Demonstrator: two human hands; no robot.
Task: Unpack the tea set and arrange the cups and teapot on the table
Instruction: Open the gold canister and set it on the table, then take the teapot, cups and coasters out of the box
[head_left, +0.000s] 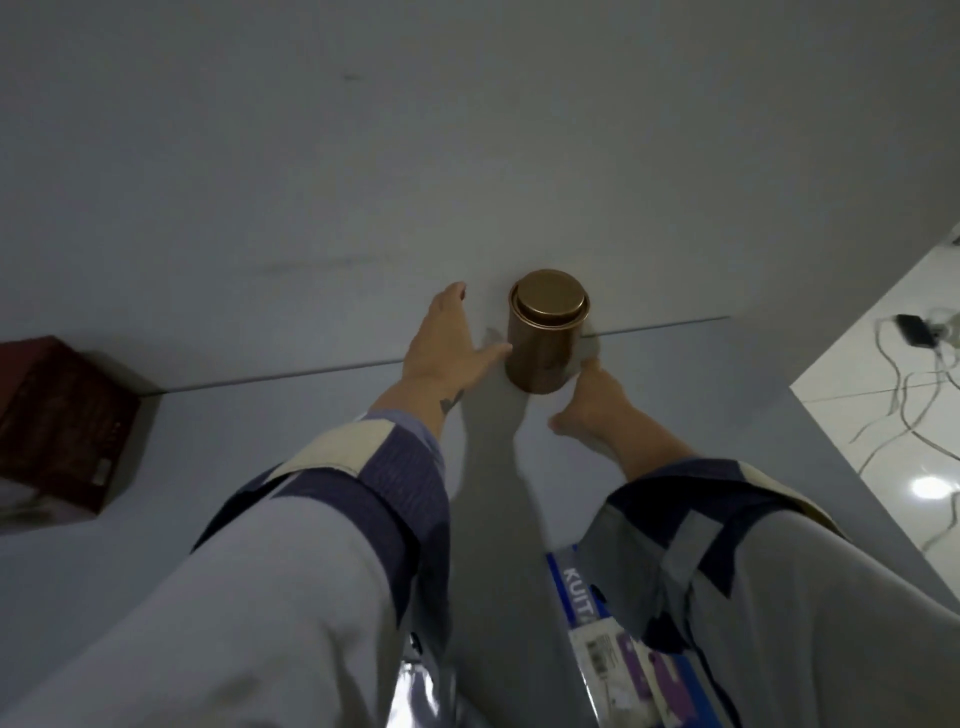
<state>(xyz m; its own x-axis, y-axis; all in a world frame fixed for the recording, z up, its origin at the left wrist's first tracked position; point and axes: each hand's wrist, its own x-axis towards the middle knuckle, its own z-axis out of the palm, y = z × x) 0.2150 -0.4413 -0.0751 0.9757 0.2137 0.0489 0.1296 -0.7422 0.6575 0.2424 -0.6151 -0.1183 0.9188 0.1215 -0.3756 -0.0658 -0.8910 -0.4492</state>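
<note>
Patchwork sleeves (322, 519) nearest, blue packet (576, 597) under right forearm. Both hands open: left hand (447, 343) flat, thumb touching tin (546, 332); right hand (597, 410) fingertips at its base. Tin upright between hands on table (260, 441). Red box (62, 421) far left.
</note>
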